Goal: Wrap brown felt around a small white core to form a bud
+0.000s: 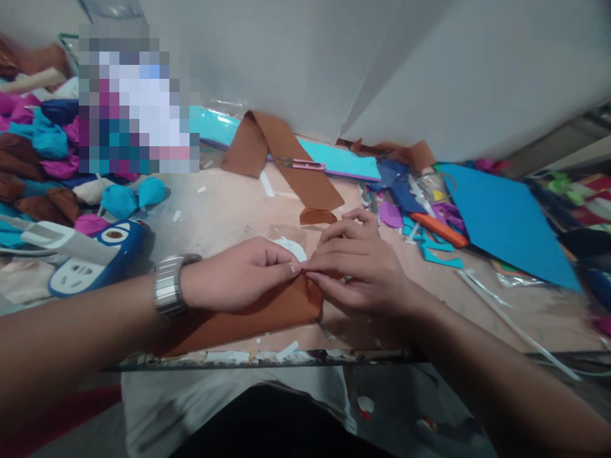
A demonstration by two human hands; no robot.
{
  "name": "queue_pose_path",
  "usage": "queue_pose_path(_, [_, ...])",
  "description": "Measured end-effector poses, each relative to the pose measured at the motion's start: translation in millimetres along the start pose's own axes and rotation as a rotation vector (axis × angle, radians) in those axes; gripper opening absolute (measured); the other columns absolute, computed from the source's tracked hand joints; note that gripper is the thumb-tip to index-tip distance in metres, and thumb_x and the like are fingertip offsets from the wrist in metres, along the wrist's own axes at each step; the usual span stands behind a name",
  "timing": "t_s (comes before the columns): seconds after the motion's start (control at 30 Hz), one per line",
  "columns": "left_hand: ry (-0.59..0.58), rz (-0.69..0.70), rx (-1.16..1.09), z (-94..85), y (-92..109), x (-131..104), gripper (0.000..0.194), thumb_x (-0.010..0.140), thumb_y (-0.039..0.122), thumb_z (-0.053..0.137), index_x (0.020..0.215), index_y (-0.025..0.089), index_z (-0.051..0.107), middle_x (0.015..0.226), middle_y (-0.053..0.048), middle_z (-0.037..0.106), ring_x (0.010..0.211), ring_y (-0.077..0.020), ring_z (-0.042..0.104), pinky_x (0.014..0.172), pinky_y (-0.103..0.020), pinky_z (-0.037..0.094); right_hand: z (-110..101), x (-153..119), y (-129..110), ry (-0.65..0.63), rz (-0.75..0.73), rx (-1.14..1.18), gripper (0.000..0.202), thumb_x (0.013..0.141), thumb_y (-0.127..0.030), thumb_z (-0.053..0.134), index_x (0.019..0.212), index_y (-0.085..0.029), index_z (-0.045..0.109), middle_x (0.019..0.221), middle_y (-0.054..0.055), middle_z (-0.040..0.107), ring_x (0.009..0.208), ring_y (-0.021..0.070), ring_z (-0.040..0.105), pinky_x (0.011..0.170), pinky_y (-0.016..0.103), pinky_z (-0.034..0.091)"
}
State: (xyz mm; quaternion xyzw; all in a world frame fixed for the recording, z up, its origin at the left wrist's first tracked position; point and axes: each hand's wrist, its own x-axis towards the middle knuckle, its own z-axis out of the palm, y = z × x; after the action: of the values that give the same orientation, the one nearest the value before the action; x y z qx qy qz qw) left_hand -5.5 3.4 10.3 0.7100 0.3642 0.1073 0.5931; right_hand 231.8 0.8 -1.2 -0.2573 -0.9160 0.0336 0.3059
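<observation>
At the front of the table, my left hand [243, 273], with a metal watch [168, 286] on its wrist, lies over a brown sheet [267, 321]. Its thumb and forefinger pinch the far edge of that sheet. My right hand [363, 267] meets it there, thumb and forefinger closed on the sheet's right corner, the other fingers bent above. The fingertips hide what exactly lies between them. Just behind them shows part of a white round piece [291, 247]. A small brown offcut [317, 217] lies beyond my right fingers.
A folded brown strip [286, 152] bears pink-handled thread snips [300, 164]. To the right are a blue sheet [510, 222], an orange cutter [439, 229] and scraps. Colourful wrapped bundles [119, 200] and a blue-and-white power strip [98, 257] crowd the left. A pale wall [305, 57] stands behind.
</observation>
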Motion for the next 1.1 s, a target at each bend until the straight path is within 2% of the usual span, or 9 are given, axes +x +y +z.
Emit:
queue_pose_path(0.13, [0.042, 0.06, 0.1, 0.8, -0.2, -0.2, 0.04, 0.102, 0.042, 0.046, 0.078, 0.016, 0.064, 0.07, 0.001, 0.058, 0.066, -0.0129, 0.047, 0.062, -0.025, 0.037, 0.7, 0.1, -0.5, 0.02, 0.011, -0.015, 0.009, 0.09, -0.022, 0.07, 0.095, -0.028, 0.074, 0.082, -0.003, 0.079, 0.091, 0.0209, 0.068, 0.098, 0.049, 0.037])
queue_pose_path(0.27, [0.074, 0.089, 0.189, 2.4, 0.7, -0.4, 0.039, 0.103, 0.04, 0.045, 0.083, 0.016, 0.068, 0.077, 0.001, 0.065, 0.071, -0.0136, 0.052, 0.065, -0.026, 0.037, 1.3, 1.2, -1.4, 0.023, 0.048, -0.01, 0.007, 0.091, -0.024, 0.069, 0.093, -0.029, 0.074, 0.082, -0.003, 0.079, 0.093, 0.0221, 0.068, 0.098, 0.048, 0.037])
queue_pose_path(0.5, [0.116, 0.105, 0.257, 4.3, 0.3, 0.7, 0.039, 0.104, 0.038, 0.043, 0.083, 0.015, 0.067, 0.074, 0.002, 0.06, 0.07, -0.0131, 0.049, 0.066, -0.027, 0.035, 1.8, 1.3, -3.5, 0.018, 0.105, -0.024, 0.005, 0.093, -0.026, 0.069, 0.09, -0.026, 0.073, 0.082, 0.0, 0.076, 0.097, 0.0229, 0.067, 0.1, 0.048, 0.036])
queue_pose_path(0.8, [0.139, 0.104, 0.123, 2.6, 0.0, 0.9, 0.037, 0.102, 0.04, 0.049, 0.088, 0.014, 0.072, 0.078, 0.001, 0.065, 0.073, -0.0129, 0.053, 0.067, -0.026, 0.038, 1.0, 0.8, -3.9, 0.049, 0.074, -0.038, 0.006, 0.093, -0.025, 0.07, 0.091, -0.029, 0.074, 0.081, -0.002, 0.077, 0.095, 0.022, 0.068, 0.101, 0.048, 0.036])
queue_pose_path(0.97, [0.204, 0.128, 0.205, 3.9, -3.0, -0.2, 0.033, 0.101, 0.039, 0.053, 0.088, 0.015, 0.073, 0.074, 0.001, 0.066, 0.07, -0.0127, 0.054, 0.064, -0.025, 0.037, 1.0, 2.0, -5.8, 0.043, 0.109, -0.018, 0.006, 0.093, -0.025, 0.071, 0.092, -0.028, 0.075, 0.081, -0.002, 0.077, 0.1, 0.0231, 0.067, 0.101, 0.048, 0.034])
queue_pose_path(1.1, [0.27, 0.153, 0.351, 7.8, 0.8, -3.6, 0.031, 0.1, 0.035, 0.053, 0.086, 0.017, 0.073, 0.074, 0.001, 0.068, 0.068, -0.0127, 0.056, 0.064, -0.026, 0.036, 1.5, 1.3, -7.6, 0.034, 0.144, -0.003, 0.005, 0.093, -0.024, 0.071, 0.09, -0.027, 0.073, 0.084, -0.003, 0.079, 0.103, 0.0246, 0.065, 0.102, 0.05, 0.03])
